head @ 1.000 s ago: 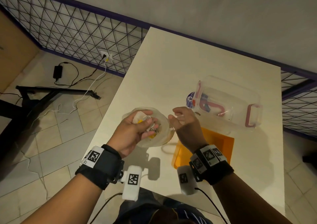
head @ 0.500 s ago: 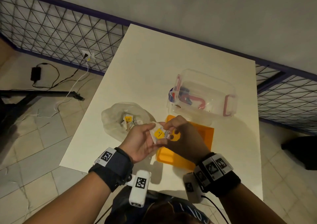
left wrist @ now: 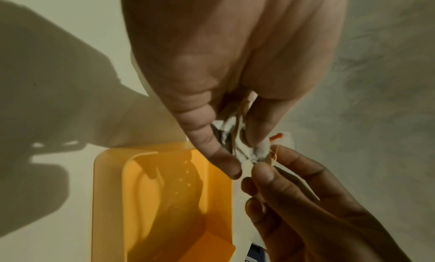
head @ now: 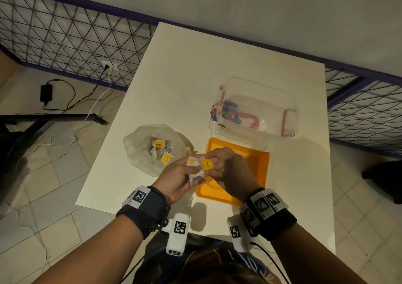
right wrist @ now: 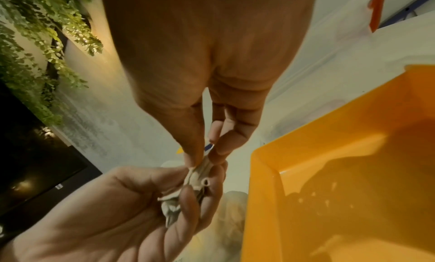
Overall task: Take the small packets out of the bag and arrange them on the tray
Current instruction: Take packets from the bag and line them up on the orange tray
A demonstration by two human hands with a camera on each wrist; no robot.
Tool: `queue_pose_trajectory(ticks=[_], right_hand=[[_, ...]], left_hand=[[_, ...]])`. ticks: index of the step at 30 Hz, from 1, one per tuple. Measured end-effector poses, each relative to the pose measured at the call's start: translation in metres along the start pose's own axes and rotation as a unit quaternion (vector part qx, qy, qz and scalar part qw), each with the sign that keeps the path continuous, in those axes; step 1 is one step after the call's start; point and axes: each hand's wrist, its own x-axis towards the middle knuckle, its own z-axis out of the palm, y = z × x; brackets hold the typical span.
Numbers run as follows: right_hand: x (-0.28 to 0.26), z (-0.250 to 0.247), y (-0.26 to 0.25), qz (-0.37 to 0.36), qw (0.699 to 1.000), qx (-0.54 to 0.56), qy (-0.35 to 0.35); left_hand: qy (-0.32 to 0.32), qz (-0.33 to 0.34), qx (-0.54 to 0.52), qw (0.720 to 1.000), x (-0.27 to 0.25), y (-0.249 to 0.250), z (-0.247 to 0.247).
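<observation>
My left hand (head: 185,174) grips a bunch of small white packets with yellow labels (head: 201,166) above the left edge of the orange tray (head: 256,168). My right hand (head: 219,164) pinches the top packet of that bunch between thumb and forefinger. The left wrist view has the crumpled packets (left wrist: 237,135) in my left hand (left wrist: 230,150), with the right hand's fingertips (left wrist: 263,173) on them. From the right wrist, my right hand (right wrist: 207,156) nips the packets (right wrist: 197,180) held by the left. The clear plastic bag (head: 139,151) lies left of the tray with more packets (head: 162,151) inside.
A clear lidded box with pink clasps (head: 256,113) stands just behind the tray on the white table (head: 195,76). A wire fence (head: 65,44) and floor cables (head: 82,100) are to the left. The tray's floor (right wrist: 353,173) shows nothing on it.
My left hand lifted packets out of the bag and carried them right to the tray's edge. My right hand came in and took hold of the top packet. The head view shifted.
</observation>
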Motion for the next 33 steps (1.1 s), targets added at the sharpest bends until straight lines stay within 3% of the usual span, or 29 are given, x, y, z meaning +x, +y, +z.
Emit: queue_pose_trajectory(ticks=[6,13,19,23,25,33], right_hand=[[0.003,-0.008,0.005,0.110,0.992,0.061,0.011],[0.006,-0.015,0.002,0.132,0.978,0.160,-0.030],[0.010,-0.022,0.004,0.132,0.974,0.182,-0.036],[0.013,-0.022,0.005,0.116,0.981,0.152,-0.034],[0.015,-0.020,0.006,0.072,0.990,0.113,-0.039],[0.030,-0.014,0.008,-0.026,0.989,-0.033,-0.141]], left_hand=[[0.015,0.017,0.045,0.999,0.002,-0.003,0.001],[0.009,0.028,0.090,0.996,0.005,-0.002,-0.001],[-0.017,0.006,0.063,0.998,0.009,0.003,-0.006],[-0.025,0.024,0.133,0.991,0.014,0.001,-0.008],[-0.018,0.032,0.168,0.985,0.016,0.001,-0.008],[-0.053,0.067,0.257,0.963,0.024,0.000,-0.011]])
